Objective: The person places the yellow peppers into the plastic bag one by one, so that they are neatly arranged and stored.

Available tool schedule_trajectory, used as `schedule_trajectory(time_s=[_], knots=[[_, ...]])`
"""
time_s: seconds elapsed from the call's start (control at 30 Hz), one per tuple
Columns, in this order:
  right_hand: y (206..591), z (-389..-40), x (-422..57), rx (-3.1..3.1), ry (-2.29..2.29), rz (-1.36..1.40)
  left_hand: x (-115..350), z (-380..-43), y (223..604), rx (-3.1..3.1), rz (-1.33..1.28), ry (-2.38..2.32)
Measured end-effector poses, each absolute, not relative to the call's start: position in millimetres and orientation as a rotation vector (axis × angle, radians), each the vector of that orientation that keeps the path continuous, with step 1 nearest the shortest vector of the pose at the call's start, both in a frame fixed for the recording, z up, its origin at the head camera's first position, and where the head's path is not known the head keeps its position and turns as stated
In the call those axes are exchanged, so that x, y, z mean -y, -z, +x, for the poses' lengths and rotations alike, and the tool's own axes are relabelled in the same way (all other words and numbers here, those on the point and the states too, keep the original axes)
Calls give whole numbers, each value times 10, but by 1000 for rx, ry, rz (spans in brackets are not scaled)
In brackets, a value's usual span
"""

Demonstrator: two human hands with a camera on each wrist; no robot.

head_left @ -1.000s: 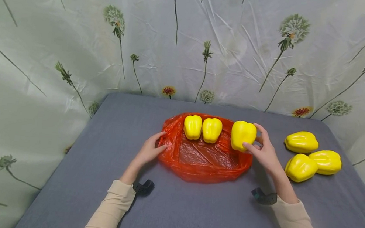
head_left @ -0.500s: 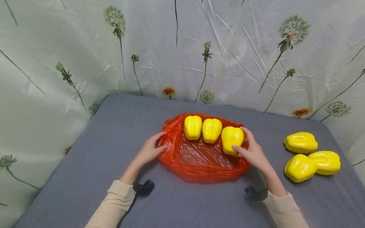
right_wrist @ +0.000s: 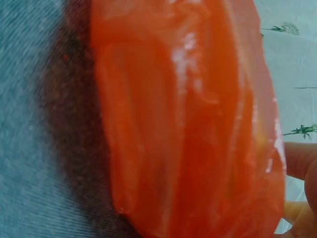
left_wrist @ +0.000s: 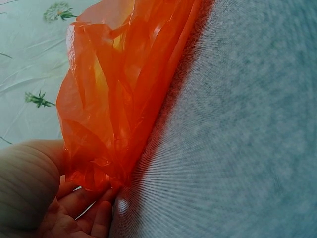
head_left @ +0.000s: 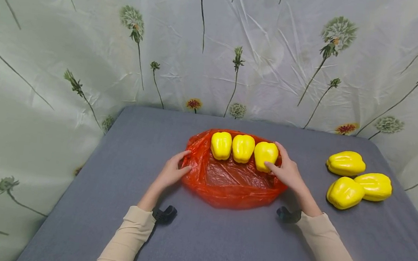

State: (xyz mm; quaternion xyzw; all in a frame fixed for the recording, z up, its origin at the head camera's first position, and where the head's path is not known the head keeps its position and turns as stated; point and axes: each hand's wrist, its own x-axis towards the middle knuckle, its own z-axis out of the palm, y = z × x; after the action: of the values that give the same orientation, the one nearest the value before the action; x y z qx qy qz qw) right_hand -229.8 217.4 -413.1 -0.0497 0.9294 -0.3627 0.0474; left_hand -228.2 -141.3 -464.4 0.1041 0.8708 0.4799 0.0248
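An open red plastic bag (head_left: 232, 196) lies on the grey-covered table, with two yellow bell peppers (head_left: 221, 146) side by side at the back inside it. My right hand (head_left: 289, 173) holds a third yellow bell pepper (head_left: 265, 155) between thumb and fingers, inside the bag just right of those two. At the bag's left side, my left hand (head_left: 168, 172) grips its edge; the left wrist view has the thumb and curled fingers at the gathered plastic (left_wrist: 99, 168). In the right wrist view, the bag's wall (right_wrist: 173, 124) hides most of the right hand and its pepper.
Three more yellow bell peppers (head_left: 344, 193) lie grouped on the table to the right of the bag. Behind the table's back edge hangs a pale curtain (head_left: 207, 75) with a dandelion print. The grey table cover (head_left: 219, 246) stretches in front of the bag.
My right hand has carried the bell pepper left from the bag's right rim, then slightly back, into line beside the other two. My left hand has stayed at the bag's left edge.
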Motion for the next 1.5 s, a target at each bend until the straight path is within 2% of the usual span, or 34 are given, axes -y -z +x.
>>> schedule_trajectory(time_s=[0.93, 1.5], knots=[[4257, -2348, -2146, -3016, 1094, -196, 1419, -2306, 4654, -2711, 324, -1449], [3992, -2013, -2431, -3063, 1256, -183, 1416, -2315, 4676, -2724, 349, -1455]])
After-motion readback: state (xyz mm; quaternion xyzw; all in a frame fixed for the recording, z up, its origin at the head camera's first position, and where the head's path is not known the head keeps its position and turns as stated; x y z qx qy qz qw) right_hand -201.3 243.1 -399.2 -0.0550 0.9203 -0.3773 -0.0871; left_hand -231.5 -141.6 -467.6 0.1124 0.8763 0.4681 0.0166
